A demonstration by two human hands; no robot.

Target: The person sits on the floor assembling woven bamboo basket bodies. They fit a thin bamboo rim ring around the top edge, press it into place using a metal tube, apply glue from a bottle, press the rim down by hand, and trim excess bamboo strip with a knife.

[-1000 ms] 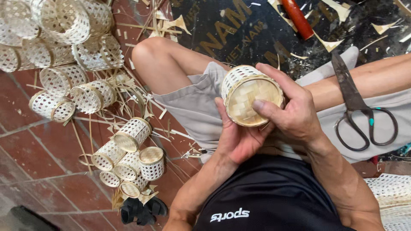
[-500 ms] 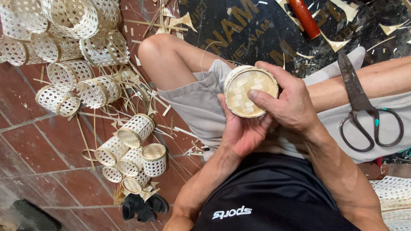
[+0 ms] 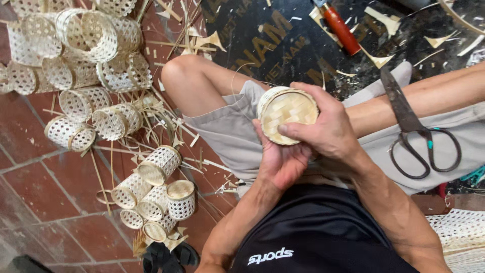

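A small round woven bamboo basket [image 3: 287, 115] sits between both hands over my lap, its plaited base facing up at me. My left hand [image 3: 279, 161] cups it from below, palm and fingers against its near side. My right hand [image 3: 326, 127] wraps over its right rim, thumb pressing on the woven base. Large black scissors [image 3: 415, 135] rest on my right thigh, just right of my right hand.
Several open-weave bamboo cylinders [image 3: 154, 194] lie on the red brick floor [image 3: 38, 194] at the lower left, with a bigger pile [image 3: 76, 48] at the upper left. Bamboo strips and shavings are scattered about. A red-handled tool [image 3: 341, 28] lies on a dark mat [image 3: 273, 40].
Both hands have turned the basket so its plaited base faces me more squarely. The view has shifted a little.
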